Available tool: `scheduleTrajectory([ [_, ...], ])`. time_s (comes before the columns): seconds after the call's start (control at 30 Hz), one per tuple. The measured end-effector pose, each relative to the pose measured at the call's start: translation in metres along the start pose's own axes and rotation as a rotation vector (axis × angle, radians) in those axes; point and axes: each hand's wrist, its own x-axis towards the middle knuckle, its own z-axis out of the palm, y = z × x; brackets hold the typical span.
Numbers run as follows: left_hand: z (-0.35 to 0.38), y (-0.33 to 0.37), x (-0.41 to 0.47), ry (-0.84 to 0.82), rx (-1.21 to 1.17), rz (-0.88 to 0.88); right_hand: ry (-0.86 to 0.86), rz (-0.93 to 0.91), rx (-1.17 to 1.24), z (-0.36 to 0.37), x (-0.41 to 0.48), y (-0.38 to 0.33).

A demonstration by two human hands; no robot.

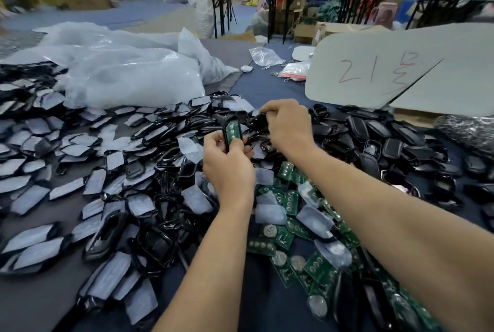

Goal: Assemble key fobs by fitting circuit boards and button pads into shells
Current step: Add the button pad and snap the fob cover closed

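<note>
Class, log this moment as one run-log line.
left hand: holds shell with green circuit board | right hand: grips black piece, unclear | loose boards pile: nearer the person | stage: assembling

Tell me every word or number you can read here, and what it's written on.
"21": red handwriting on the grey board at the far right of the table.
Red handwritten character beside it: not legible to me.
Markings on the green circuit boards: too small and blurred.
Nothing else readable.

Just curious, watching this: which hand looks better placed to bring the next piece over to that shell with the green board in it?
The right hand, probably. The left hand is busy gripping the shell, while the right's fingers already pinch a black part right beside it.
</note>
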Motion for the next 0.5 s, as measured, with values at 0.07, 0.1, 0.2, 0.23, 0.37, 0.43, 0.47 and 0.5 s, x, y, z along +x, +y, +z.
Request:
scheduleTrajectory([
  [0.07, -0.002, 0.003, -0.011, -0.041, 0.093, 0.088, 0.078, 0.109, 0.147, -0.029, -0.020, 0.016],
  [0.1, -0.002, 0.004, -0.017, -0.077, 0.136, 0.117, 0.105, 0.198, 0.286, -0.045, -0.034, 0.024],
  [0.2, 0.003, 0.002, -0.034, -0.251, 0.238, 0.126, 0.115, 0.411, 0.693, -0.084, -0.082, 0.044],
  [0.23, 0.007, 0.001, -0.040, -0.323, 0.233, 0.102, 0.111, 0.451, 0.773, -0.092, -0.098, 0.049],
  [0.37, 0.019, 0.000, -0.060, -0.581, 0.102, -0.050, 0.114, 0.530, 0.983, -0.106, -0.133, 0.064],
  [0.43, 0.022, 0.000, -0.065, -0.652, 0.084, -0.099, 0.117, 0.538, 1.036, -0.108, -0.136, 0.068],
  [0.47, 0.022, 0.000, -0.067, -0.673, 0.071, -0.122, 0.120, 0.532, 1.043, -0.108, -0.136, 0.070],
  [0.5, 0.022, 0.002, -0.069, -0.689, 0.057, -0.145, 0.123, 0.526, 1.043, -0.108, -0.136, 0.072],
])
